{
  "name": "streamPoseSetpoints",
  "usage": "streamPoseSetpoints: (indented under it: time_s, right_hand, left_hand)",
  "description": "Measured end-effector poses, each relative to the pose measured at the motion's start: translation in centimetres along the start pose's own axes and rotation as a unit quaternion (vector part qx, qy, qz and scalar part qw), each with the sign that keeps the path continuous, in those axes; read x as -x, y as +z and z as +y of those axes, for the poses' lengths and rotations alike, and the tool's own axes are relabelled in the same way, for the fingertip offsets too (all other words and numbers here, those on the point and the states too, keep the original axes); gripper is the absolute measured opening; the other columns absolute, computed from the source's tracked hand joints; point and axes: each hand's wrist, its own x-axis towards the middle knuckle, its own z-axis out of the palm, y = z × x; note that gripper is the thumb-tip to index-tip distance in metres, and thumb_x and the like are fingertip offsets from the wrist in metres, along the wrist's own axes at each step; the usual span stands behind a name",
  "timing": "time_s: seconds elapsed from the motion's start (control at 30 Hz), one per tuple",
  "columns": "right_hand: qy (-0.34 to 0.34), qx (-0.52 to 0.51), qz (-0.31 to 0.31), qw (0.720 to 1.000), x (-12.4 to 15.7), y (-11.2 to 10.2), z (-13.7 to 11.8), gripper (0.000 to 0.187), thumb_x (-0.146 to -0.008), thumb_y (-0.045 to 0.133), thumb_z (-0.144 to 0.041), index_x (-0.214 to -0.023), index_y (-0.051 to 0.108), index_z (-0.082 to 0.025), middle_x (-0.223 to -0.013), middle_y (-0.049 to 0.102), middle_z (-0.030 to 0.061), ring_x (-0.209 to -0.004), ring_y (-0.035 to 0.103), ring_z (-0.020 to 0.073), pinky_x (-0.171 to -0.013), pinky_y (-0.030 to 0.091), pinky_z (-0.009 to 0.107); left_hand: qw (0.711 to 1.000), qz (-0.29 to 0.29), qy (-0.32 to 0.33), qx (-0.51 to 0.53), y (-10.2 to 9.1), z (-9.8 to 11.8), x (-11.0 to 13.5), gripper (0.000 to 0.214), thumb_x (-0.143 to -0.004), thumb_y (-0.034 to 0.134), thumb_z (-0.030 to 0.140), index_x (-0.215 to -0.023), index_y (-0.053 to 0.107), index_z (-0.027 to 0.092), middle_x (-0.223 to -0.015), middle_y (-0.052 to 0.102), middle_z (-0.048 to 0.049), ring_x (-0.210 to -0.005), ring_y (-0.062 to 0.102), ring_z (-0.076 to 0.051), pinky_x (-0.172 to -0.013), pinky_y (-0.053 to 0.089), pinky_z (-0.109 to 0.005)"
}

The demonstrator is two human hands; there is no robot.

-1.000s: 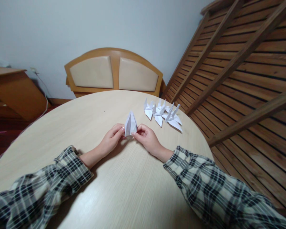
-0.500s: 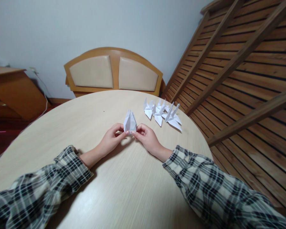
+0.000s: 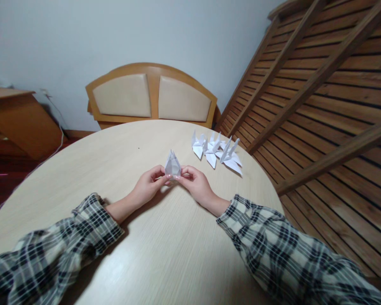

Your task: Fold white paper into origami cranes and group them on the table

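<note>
A small white folded paper piece (image 3: 172,164) stands pointed-end up between my two hands at the middle of the round table (image 3: 123,169). My left hand (image 3: 147,186) pinches its lower left edge with thumb and fingertips. My right hand (image 3: 195,183) pinches its lower right edge the same way. Both wrists rest on the tabletop, in plaid sleeves. Several finished white paper cranes (image 3: 216,151) lie in a cluster to the right of my right hand, near the table's far right rim.
A wooden chair (image 3: 152,96) with padded back panels stands at the far side of the table. A slatted wooden frame (image 3: 320,97) leans along the right. A low wooden cabinet (image 3: 15,120) and a cable are at the left by the wall.
The folded paper has tipped away and looks shorter; its flaps have spread a little between my fingertips. Both hands stay in nearly the same place.
</note>
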Motion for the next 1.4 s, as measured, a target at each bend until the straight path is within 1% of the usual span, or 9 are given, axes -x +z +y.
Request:
streamPoseSetpoints:
  time_s: [0.2,0.47,0.7,0.83,0.93,1.03,1.1,1.27,1.4]
  right_hand:
    - [0.014,0.019,0.012,1.0,-0.1,0.0,0.1,0.02,-0.078,0.074,-0.036,-0.078,0.06,-0.021,-0.086,0.069,0.0018,-0.085,0.065,0.017,-0.086,0.052,0.036]
    - [0.005,0.051,0.019,0.999,-0.1,-0.2,-0.2,0.017,-0.078,0.073,-0.034,-0.078,0.062,-0.02,-0.085,0.067,0.0009,-0.083,0.063,0.016,-0.083,0.051,0.034]
    - [0.018,0.062,0.024,0.998,-0.2,-0.2,-0.5,0.02,-0.078,0.072,-0.037,-0.08,0.061,-0.021,-0.083,0.066,0.0007,-0.079,0.062,0.0162,-0.077,0.05,0.034]
    - [0.021,0.06,0.029,0.998,-0.2,-0.1,-0.5,0.022,-0.078,0.073,-0.037,-0.08,0.057,-0.022,-0.079,0.062,-0.0011,-0.077,0.059,0.0155,-0.075,0.049,0.033]
    - [0.025,0.038,0.034,0.998,-0.1,0.0,-0.4,0.028,-0.076,0.075,-0.035,-0.083,0.051,-0.023,-0.08,0.059,-0.0025,-0.076,0.058,0.0148,-0.074,0.048,0.032]
    - [0.042,0.012,0.03,0.999,-0.1,0.0,-0.4,0.034,-0.075,0.076,-0.032,-0.093,0.048,-0.024,-0.079,0.059,-0.0038,-0.075,0.059,0.0146,-0.073,0.047,0.032]
    - [0.049,0.006,0.024,0.999,-0.1,0.0,-0.4,0.039,-0.075,0.076,-0.031,-0.102,0.048,-0.024,-0.076,0.058,-0.0051,-0.073,0.059,0.0144,-0.072,0.047,0.032]
    - [0.049,-0.003,-0.001,0.999,-0.1,0.0,-0.5,0.036,-0.076,0.074,-0.031,-0.105,0.055,-0.022,-0.076,0.057,-0.0049,-0.072,0.057,0.0133,-0.072,0.046,0.031]
    - [0.048,0.013,-0.013,0.999,0.0,0.1,-0.7,0.028,-0.076,0.074,-0.032,-0.098,0.059,-0.021,-0.08,0.062,-0.0022,-0.075,0.058,0.0137,-0.073,0.048,0.031]
  left_hand:
    - [1.0,0.011,-0.011,-0.007,-0.1,-0.1,0.0,0.021,-0.083,0.068,0.035,-0.08,0.061,0.016,-0.075,0.066,-0.0009,-0.07,0.059,-0.014,-0.069,0.046,-0.028]
    - [0.999,0.019,-0.007,-0.026,-0.2,-0.1,-0.1,0.02,-0.083,0.069,0.035,-0.079,0.064,0.016,-0.075,0.065,-0.0004,-0.071,0.059,-0.014,-0.069,0.046,-0.028]
    - [0.999,0.024,0.005,-0.036,0.1,0.3,-0.1,0.023,-0.082,0.068,0.037,-0.077,0.06,0.017,-0.071,0.059,0.0012,-0.065,0.054,-0.013,-0.062,0.043,-0.027]
    - [0.998,0.05,0.019,-0.029,0.3,0.3,-0.1,0.022,-0.081,0.071,0.034,-0.085,0.057,0.017,-0.075,0.058,0.0017,-0.067,0.052,-0.012,-0.061,0.042,-0.025]
    - [0.997,0.072,0.023,0.014,0.4,0.0,0.0,0.032,-0.078,0.073,0.031,-0.097,0.049,0.02,-0.075,0.057,0.0039,-0.068,0.055,-0.012,-0.06,0.043,-0.024]
    - [0.997,0.063,0.006,0.046,0.5,-0.3,0.0,0.044,-0.078,0.073,0.031,-0.11,0.044,0.022,-0.074,0.057,0.0053,-0.064,0.055,-0.012,-0.057,0.042,-0.023]
    - [0.998,0.058,0.002,0.04,0.4,-0.4,-0.1,0.047,-0.078,0.074,0.031,-0.114,0.047,0.02,-0.073,0.056,0.0052,-0.063,0.054,-0.012,-0.057,0.042,-0.024]
    - [1.0,0.009,-0.012,-0.005,0.2,-0.1,-0.2,0.025,-0.082,0.068,0.038,-0.093,0.063,0.016,-0.078,0.061,-0.0014,-0.066,0.053,-0.013,-0.06,0.043,-0.026]
    - [1.0,0.003,-0.017,-0.022,0.1,0.6,-0.1,0.027,-0.086,0.062,0.043,-0.081,0.063,0.016,-0.071,0.058,-0.0004,-0.062,0.049,-0.013,-0.058,0.04,-0.026]
